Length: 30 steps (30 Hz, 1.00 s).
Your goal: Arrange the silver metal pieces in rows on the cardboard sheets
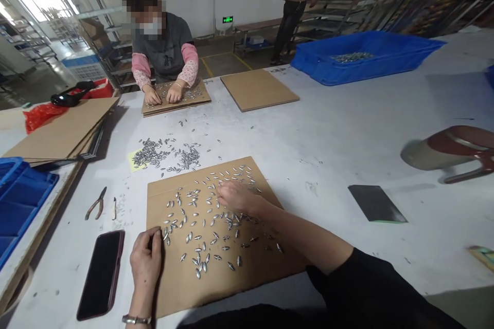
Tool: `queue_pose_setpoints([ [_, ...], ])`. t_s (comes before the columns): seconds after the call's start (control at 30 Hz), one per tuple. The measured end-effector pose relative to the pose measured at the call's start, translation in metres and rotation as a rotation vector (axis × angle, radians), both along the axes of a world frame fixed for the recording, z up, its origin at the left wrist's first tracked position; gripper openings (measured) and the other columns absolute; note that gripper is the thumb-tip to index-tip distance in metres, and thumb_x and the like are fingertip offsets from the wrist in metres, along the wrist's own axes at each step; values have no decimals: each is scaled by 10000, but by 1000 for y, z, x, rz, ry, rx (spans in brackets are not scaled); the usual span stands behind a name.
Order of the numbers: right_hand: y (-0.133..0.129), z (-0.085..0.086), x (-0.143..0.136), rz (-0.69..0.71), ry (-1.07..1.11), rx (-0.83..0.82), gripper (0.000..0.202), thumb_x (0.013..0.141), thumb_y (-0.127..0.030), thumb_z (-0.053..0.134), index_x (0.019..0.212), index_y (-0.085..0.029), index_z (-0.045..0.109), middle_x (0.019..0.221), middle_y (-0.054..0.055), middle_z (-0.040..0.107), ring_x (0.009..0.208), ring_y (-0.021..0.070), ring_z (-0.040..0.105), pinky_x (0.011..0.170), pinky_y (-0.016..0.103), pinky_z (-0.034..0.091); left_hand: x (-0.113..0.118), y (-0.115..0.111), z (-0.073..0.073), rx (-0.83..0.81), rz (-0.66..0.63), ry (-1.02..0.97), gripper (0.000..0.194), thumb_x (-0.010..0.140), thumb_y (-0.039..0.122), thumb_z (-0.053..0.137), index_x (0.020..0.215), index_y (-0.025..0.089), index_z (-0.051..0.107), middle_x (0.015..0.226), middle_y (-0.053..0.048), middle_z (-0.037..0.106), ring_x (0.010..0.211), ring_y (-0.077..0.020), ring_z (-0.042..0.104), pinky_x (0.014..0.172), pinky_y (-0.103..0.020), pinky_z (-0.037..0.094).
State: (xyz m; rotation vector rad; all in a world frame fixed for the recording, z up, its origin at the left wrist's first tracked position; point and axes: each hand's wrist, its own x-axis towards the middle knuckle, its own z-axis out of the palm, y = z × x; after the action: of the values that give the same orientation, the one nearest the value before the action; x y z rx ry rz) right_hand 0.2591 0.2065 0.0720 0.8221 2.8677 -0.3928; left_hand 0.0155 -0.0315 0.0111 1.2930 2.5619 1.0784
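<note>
A cardboard sheet (173,288) lies in front of me, scattered with small silvery spindle-shaped pieces (198,272). My right hand (233,196) is over the upper middle of the sheet, fingers bent and pressed together; whatever they hold is hidden. At the sheet's left edge rests my left hand (145,257), its fingers curled, close to a few pieces; I cannot make out anything in it. Beyond the sheet is a loose pile of the same pieces (148,154), partly on a yellow paper (135,162).
Left of the sheet lie a phone (101,275), pliers (96,204) and a small white-handled tool (114,209). Across the white table (328,133), a person (165,46) handles pieces on cardboard. A blue tray (366,56), a metal jug (443,149) and a dark plate (376,203) are rightward.
</note>
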Motion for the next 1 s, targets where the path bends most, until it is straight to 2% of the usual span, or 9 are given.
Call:
queue_pose_setpoints([
  [0.17, 4, -1, -7, -33, 49, 9, 195, 984, -190, 484, 986, -150, 675, 1043, 102, 703, 908, 200, 615, 746, 291, 383, 2, 1, 2, 20, -19, 22, 279, 912, 463, 553, 918, 249, 732, 926, -46, 770, 898, -243, 717, 861, -376, 566],
  [0.3, 2, -3, -25, -33, 101, 73, 232, 1005, -193, 446, 1065, -133, 663, 1081, 135, 696, 937, 216, 629, 772, 302, 412, 4, 0, 3, 24, -33, 20, 282, 921, 458, 549, 927, 242, 730, 936, -53, 767, 907, -240, 717, 876, -376, 564],
  [0.53, -7, -9, -53, 20, 38, 154, 309, 918, -25, 454, 1111, -122, 675, 1079, 184, 703, 1013, 267, 651, 826, 336, 464, 4, 0, 2, 38, -28, -10, 285, 921, 467, 550, 915, 243, 726, 938, -51, 763, 914, -238, 714, 896, -381, 560],
  [0.67, 1, -6, -44, 40, 64, 101, 289, 993, -122, 429, 1097, -152, 697, 1067, 149, 708, 960, 244, 648, 802, 332, 468, 3, -1, 1, 37, -28, -32, 280, 919, 473, 561, 929, 247, 726, 953, -50, 762, 930, -240, 709, 909, -384, 552],
  [0.8, 11, 1, -25, -79, 73, 77, 288, 1042, -233, 419, 1020, -167, 698, 1038, 128, 714, 933, 229, 643, 785, 312, 446, 3, -1, 0, 35, -28, -45, 287, 916, 481, 562, 935, 246, 726, 958, -51, 761, 939, -244, 707, 917, -388, 547],
  [0.87, 11, 2, -20, -105, 51, 72, 272, 1039, -237, 432, 1007, -167, 693, 1027, 122, 719, 934, 227, 650, 773, 303, 434, 3, -1, -1, 33, -23, -50, 292, 915, 482, 560, 936, 244, 727, 957, -51, 760, 941, -244, 707, 923, -389, 545],
  [1.0, 3, -3, -20, -60, 14, 46, 231, 1012, -221, 477, 994, -146, 694, 1070, 136, 723, 979, 235, 657, 781, 294, 430, 3, -1, -1, 27, -14, -51, 303, 913, 484, 554, 931, 237, 730, 958, -54, 760, 944, -243, 706, 922, -384, 543],
])
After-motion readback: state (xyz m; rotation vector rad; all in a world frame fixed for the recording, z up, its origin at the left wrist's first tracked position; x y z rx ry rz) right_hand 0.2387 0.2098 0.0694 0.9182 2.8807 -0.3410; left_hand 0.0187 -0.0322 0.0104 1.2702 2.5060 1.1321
